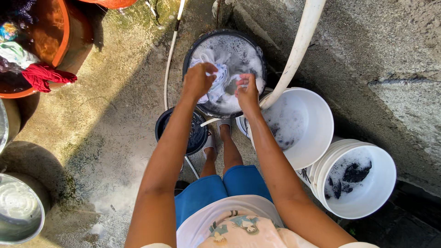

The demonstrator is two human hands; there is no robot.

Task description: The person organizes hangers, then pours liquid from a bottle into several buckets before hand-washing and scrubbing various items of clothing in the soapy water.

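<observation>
While I lean over the black tub [193, 48] at top centre, my left hand [198, 80] clenches the white cloth [220, 85]. My right hand [247, 92] grips it too.

Basin [257, 48]: ahead of the feet, holds suds and cloth [219, 85].
Hands: left hand [197, 80] and right hand [247, 92] both on the cloth, over the basin.
Small pail [163, 124]: just behind the basin, left of the legs.
Near bucket [317, 133]: right of the basin.
Far bucket [381, 183]: right of and behind the near bucket, touching it.
Pipe [301, 41]: slants over the near bucket.
Tub [64, 32]: far left.
</observation>
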